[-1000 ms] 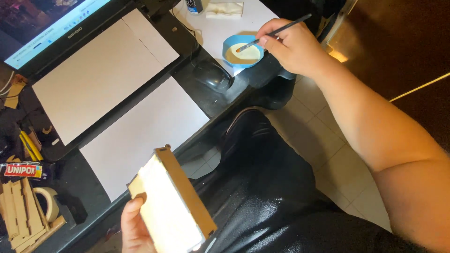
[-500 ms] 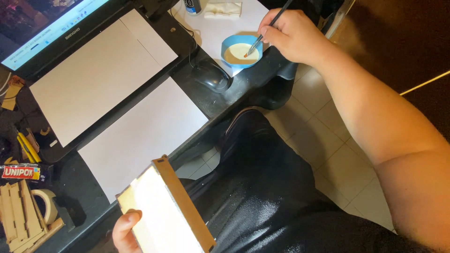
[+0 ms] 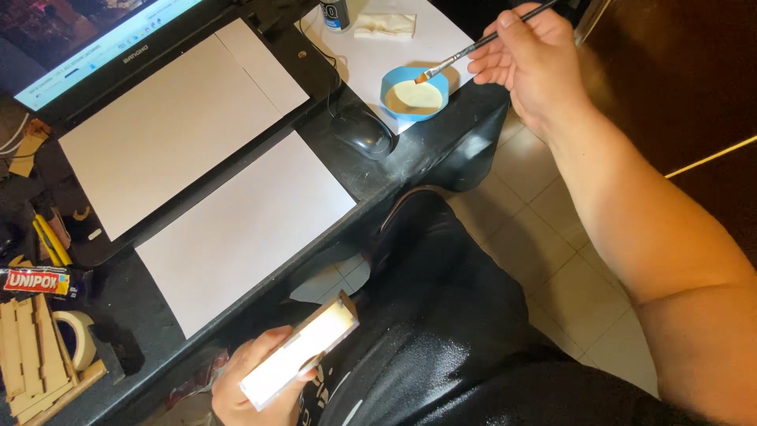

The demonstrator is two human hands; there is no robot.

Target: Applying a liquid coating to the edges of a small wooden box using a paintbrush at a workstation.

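My right hand pinches a thin black paintbrush, its bristle tip just above the rim of a small blue bowl of cream paint on the desk's corner. Low over my lap, my left hand grips a flat wooden box painted cream on its broad face, with bare brown edges, tilted so I see it nearly edge-on.
Two white paper sheets lie on the black desk, one over a laptop keyboard. A black mouse sits beside the bowl. Tape roll, glue tube and wooden slats lie at left. A folded cloth is behind the bowl.
The brush has lifted out of the paint to the bowl's rim. My left hand has turned the box from broad face up to nearly edge-on and lowered it.
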